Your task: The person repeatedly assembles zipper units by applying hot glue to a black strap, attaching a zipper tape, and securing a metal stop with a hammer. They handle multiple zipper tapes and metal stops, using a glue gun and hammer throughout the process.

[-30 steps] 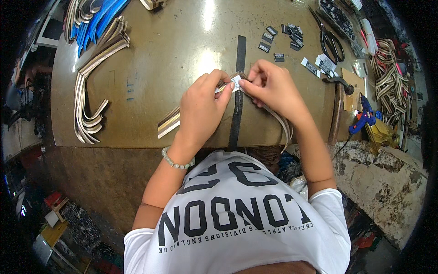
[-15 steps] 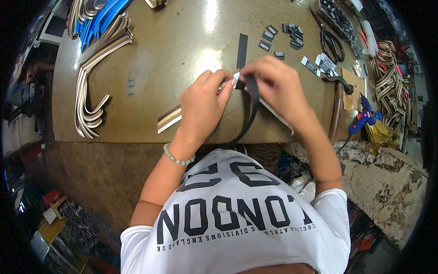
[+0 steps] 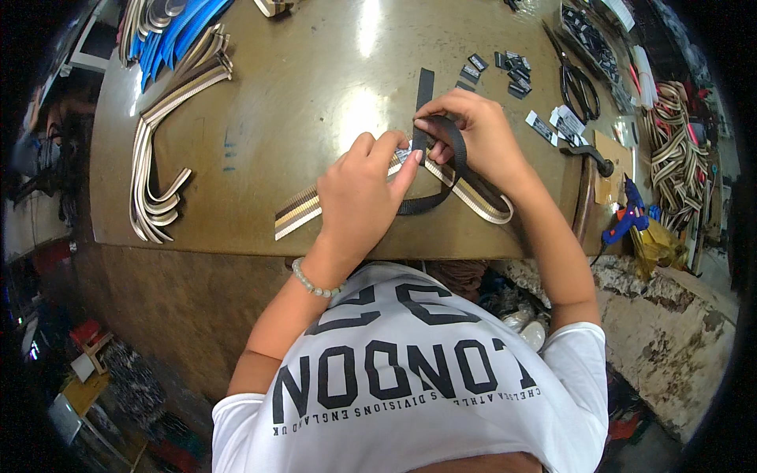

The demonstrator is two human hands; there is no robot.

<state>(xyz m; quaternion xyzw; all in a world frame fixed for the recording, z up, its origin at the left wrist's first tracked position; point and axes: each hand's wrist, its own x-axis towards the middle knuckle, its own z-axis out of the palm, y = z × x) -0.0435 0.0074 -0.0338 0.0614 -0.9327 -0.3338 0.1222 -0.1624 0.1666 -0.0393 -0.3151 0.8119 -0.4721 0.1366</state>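
My left hand (image 3: 363, 180) is closed on a striped webbing strap (image 3: 298, 213) in cream, tan and brown, near the table's front edge. Beside its fingertips a small white patch (image 3: 405, 152) lies on the striped strap, partly covered. With thumb and fingers pinched, my right hand (image 3: 482, 138) grips a black webbing strap (image 3: 460, 158), which curls in a loop below it. The black strap's straight end (image 3: 425, 85) points away from me, crossing the striped strap at my fingertips. The striped strap's other end bends round under my right wrist.
Striped straps (image 3: 146, 165) and blue strips (image 3: 183, 38) lie at the left. Small black labels (image 3: 516, 72), white tags (image 3: 566, 124) and black scissors (image 3: 582, 91) are at the back right. A blue glue gun (image 3: 628, 214) and bundled straps (image 3: 678, 146) sit at the far right.
My right hand has shifted, and its fingers now pinch the black strap beside my left fingertips. The striped strap's right end now shows as a curved loop. My left hand has moved slightly nearer me.
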